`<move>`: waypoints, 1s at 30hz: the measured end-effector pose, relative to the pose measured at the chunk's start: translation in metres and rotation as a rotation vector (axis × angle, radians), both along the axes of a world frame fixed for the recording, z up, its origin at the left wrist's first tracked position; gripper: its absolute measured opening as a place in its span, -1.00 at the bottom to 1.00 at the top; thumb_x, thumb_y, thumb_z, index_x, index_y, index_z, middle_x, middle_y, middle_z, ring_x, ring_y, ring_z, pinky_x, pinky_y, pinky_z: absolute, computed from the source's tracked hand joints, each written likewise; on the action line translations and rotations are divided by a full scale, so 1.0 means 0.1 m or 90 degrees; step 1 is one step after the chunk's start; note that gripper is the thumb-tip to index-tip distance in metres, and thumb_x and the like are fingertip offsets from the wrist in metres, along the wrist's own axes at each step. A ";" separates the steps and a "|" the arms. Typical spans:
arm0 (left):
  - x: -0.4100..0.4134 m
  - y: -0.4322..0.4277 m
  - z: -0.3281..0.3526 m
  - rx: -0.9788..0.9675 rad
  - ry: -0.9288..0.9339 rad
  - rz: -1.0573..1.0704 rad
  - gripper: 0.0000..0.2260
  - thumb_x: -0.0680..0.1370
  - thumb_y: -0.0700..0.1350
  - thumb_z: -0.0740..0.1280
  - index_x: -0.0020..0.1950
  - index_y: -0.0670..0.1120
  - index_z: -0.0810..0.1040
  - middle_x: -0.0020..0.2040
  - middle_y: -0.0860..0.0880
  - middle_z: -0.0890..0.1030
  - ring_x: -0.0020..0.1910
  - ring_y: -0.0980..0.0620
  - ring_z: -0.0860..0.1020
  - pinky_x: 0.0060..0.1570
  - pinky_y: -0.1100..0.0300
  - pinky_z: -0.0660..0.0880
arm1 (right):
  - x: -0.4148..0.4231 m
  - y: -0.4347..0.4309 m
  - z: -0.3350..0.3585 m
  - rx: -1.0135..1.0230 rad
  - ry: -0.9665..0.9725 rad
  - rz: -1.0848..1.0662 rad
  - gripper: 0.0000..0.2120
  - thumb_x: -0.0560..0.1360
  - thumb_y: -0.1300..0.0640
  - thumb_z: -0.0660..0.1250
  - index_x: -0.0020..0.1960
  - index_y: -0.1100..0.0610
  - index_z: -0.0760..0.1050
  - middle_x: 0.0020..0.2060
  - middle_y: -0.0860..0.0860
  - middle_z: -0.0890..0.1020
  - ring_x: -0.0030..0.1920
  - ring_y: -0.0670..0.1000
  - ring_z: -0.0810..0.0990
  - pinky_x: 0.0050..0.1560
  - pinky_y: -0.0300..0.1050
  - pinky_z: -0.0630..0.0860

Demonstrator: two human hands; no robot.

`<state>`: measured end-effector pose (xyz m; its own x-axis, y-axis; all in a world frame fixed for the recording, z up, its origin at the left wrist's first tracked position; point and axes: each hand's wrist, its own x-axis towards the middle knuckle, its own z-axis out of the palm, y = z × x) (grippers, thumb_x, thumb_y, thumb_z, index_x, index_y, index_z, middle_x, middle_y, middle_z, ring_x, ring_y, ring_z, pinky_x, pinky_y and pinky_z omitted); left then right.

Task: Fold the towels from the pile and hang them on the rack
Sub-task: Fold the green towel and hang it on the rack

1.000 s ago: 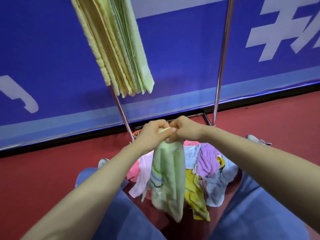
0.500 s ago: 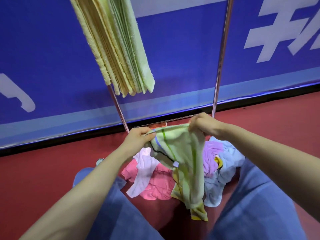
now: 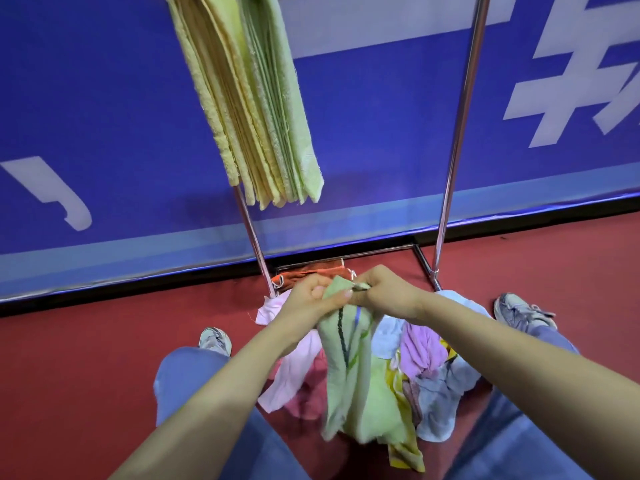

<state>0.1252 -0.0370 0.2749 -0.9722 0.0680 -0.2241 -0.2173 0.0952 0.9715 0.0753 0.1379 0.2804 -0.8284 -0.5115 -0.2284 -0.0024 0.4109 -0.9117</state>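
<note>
Fingers [image 3: 337,296] of the left hand [image 3: 308,301] and right hand [image 3: 389,292] met, pinching the top edge of the green towel [image 3: 349,375]. Half a second before it was stretched between them; now it hung doubled above the pile [image 3: 426,351], so one fold looked made, with the rack [image 3: 453,157] and its hung towels [image 3: 256,109] waiting. Underfoot was red floor [image 3: 86,358], with a blue banner [image 3: 86,98] behind.

A blue banner [image 3: 381,116] (white lettering) stands behind the red floor [image 3: 104,358].
</note>
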 end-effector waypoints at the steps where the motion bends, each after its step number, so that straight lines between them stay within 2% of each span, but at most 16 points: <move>1: 0.04 -0.06 -0.09 -0.031 -0.037 -0.046 -0.73 0.49 -0.12 0.51 0.12 -0.18 0.58 -0.10 -0.08 0.67 -0.16 0.02 0.62 -0.20 0.19 0.55 | 0.00 0.00 0.00 -0.039 -0.019 -0.042 -0.79 0.54 0.24 0.36 -0.22 0.33 0.53 -0.40 0.03 0.50 -0.36 -0.06 0.46 -0.31 -0.15 0.43; 2: 0.08 -0.12 -0.21 -0.077 -0.069 -0.105 -0.80 0.49 -0.11 0.52 0.05 -0.12 0.63 -0.12 -0.07 0.68 -0.17 0.01 0.61 -0.20 0.17 0.52 | -0.01 -0.01 0.02 -0.090 -0.043 -0.088 -0.78 0.57 0.25 0.33 -0.25 0.27 0.52 -0.42 0.01 0.53 -0.41 -0.08 0.47 -0.34 -0.20 0.42; 4: 0.20 -0.21 -0.43 -0.162 -0.120 -0.193 -0.92 0.48 -0.14 0.52 -0.14 -0.10 0.66 -0.23 -0.05 0.69 -0.25 0.06 0.59 -0.23 0.28 0.47 | -0.02 -0.02 0.11 -0.181 -0.084 -0.154 -0.76 0.61 0.25 0.26 -0.23 0.18 0.51 -0.41 0.00 0.57 -0.42 -0.10 0.51 -0.35 -0.24 0.43; 6: 0.30 -0.26 -0.65 -0.221 -0.130 -0.206 -0.92 0.49 -0.20 0.50 -0.19 -0.16 0.68 -0.29 -0.01 0.68 -0.31 0.18 0.58 -0.24 0.39 0.45 | -0.08 -0.01 0.19 -0.254 -0.117 -0.195 -0.80 0.63 0.21 0.23 -0.14 0.19 0.53 -0.33 0.03 0.63 -0.34 -0.05 0.59 -0.27 -0.19 0.49; 7: 0.33 -0.29 -0.76 -0.229 -0.130 -0.186 -0.94 0.49 -0.22 0.50 -0.18 -0.17 0.68 -0.30 0.02 0.68 -0.30 0.20 0.58 -0.20 0.38 0.46 | -0.11 0.01 0.24 -0.282 -0.135 -0.212 -0.80 0.64 0.19 0.22 -0.11 0.20 0.54 -0.30 0.05 0.65 -0.31 -0.03 0.62 -0.22 -0.16 0.52; 9: 0.35 -0.32 -0.85 -0.205 -0.131 -0.114 -0.91 0.45 -0.19 0.54 -0.12 -0.14 0.66 -0.21 0.04 0.68 -0.18 0.15 0.61 -0.05 0.26 0.49 | -0.17 0.06 0.31 -0.318 -0.169 -0.236 -0.77 0.64 0.13 0.22 -0.08 0.22 0.56 -0.24 0.09 0.67 -0.23 0.02 0.65 -0.11 -0.11 0.55; 11: 0.35 -0.26 -0.81 -0.168 -0.122 -0.047 -0.67 0.36 -0.04 0.59 0.04 -0.05 0.59 -0.01 0.06 0.64 -0.02 0.13 0.60 0.00 0.28 0.48 | -0.19 0.11 0.35 -0.323 -0.186 -0.233 -0.75 0.64 0.10 0.23 -0.06 0.23 0.59 -0.18 0.11 0.69 -0.17 0.06 0.67 -0.01 -0.06 0.55; 15: 0.19 -0.04 -0.59 -0.076 -0.001 -0.007 -0.46 0.44 -0.12 0.57 0.32 0.11 0.43 0.18 0.07 0.53 0.05 0.26 0.59 0.02 0.36 0.53 | -0.14 0.15 0.34 -0.247 -0.166 -0.187 -0.75 0.65 0.17 0.19 -0.07 0.22 0.59 -0.23 0.09 0.70 -0.20 0.05 0.67 -0.14 -0.14 0.59; 17: 0.05 0.03 -0.56 -0.138 0.085 -0.002 -0.45 0.40 0.04 0.54 0.34 0.17 0.46 0.25 0.10 0.55 0.18 0.18 0.55 0.17 0.24 0.51 | -0.10 0.14 0.30 -0.220 -0.174 -0.174 -0.74 0.66 0.19 0.16 -0.06 0.23 0.59 -0.21 0.11 0.70 -0.20 0.05 0.68 -0.15 -0.14 0.60; 18: -0.01 0.05 -0.55 -0.177 0.105 -0.002 -0.54 0.37 0.10 0.49 0.24 0.15 0.54 0.19 0.09 0.60 0.16 0.14 0.55 0.17 0.17 0.50 | -0.07 0.13 0.29 -0.215 -0.187 -0.166 -0.73 0.66 0.19 0.15 -0.05 0.24 0.59 -0.20 0.13 0.71 -0.22 0.04 0.69 -0.16 -0.14 0.62; 20: -0.06 0.08 -0.57 -0.232 0.094 -0.005 -0.72 0.31 0.14 0.39 -0.10 -0.01 0.62 -0.12 0.02 0.64 -0.10 0.11 0.54 -0.02 0.06 0.47 | -0.04 0.11 0.26 -0.216 -0.224 -0.148 -0.73 0.66 0.17 0.16 -0.03 0.27 0.59 -0.18 0.16 0.71 -0.21 0.07 0.70 -0.13 -0.11 0.65; 21: -0.05 0.09 -0.60 -0.249 0.074 -0.021 -0.74 0.31 0.12 0.39 -0.23 -0.06 0.58 -0.26 -0.06 0.59 -0.23 0.13 0.48 -0.12 0.09 0.42 | -0.02 0.10 0.26 -0.221 -0.242 -0.145 -0.73 0.66 0.15 0.18 -0.02 0.27 0.59 -0.17 0.17 0.71 -0.20 0.08 0.70 -0.12 -0.08 0.65; 23: 0.01 0.07 -0.68 -0.298 0.039 -0.083 -0.83 0.36 0.06 0.40 -0.37 0.01 0.54 -0.39 -0.07 0.51 -0.37 0.23 0.40 -0.26 0.18 0.35 | -0.03 0.12 0.29 -0.244 -0.287 -0.151 -0.74 0.65 0.10 0.21 0.00 0.25 0.59 -0.15 0.16 0.71 -0.20 0.07 0.71 -0.13 -0.09 0.65; 25: 0.12 -0.05 -0.87 -0.357 0.005 -0.134 -0.85 0.37 0.06 0.44 -0.36 0.07 0.55 -0.41 0.07 0.53 -0.38 0.24 0.46 -0.30 0.21 0.37 | -0.09 0.19 0.32 -0.281 -0.331 -0.169 -0.73 0.64 0.07 0.22 -0.02 0.23 0.59 -0.16 0.14 0.72 -0.21 0.06 0.71 -0.12 -0.10 0.65; 27: 0.21 -0.24 -1.08 -0.419 -0.045 -0.141 -0.84 0.41 0.07 0.47 -0.26 0.03 0.59 -0.31 0.08 0.61 -0.30 0.20 0.54 -0.31 0.30 0.40 | -0.16 0.28 0.34 -0.298 -0.339 -0.204 -0.73 0.62 0.04 0.25 -0.07 0.19 0.61 -0.19 0.12 0.72 -0.24 0.04 0.71 -0.13 -0.09 0.64; 30: 0.28 -0.50 -1.23 -0.448 -0.086 -0.094 -0.77 0.40 0.11 0.41 -0.35 0.00 0.52 -0.39 0.11 0.55 -0.36 0.26 0.47 -0.29 0.23 0.35 | -0.27 0.45 0.22 -0.178 -0.227 -0.277 -0.72 0.62 0.02 0.28 -0.15 0.16 0.59 -0.28 0.09 0.68 -0.34 0.03 0.66 -0.24 -0.13 0.58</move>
<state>0.1529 -0.0872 0.1522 -0.9247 -0.0088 -0.3806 -0.2683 0.7245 0.6349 0.0479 0.1827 0.3028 -0.8713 -0.2248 -0.4362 0.4363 0.0521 -0.8983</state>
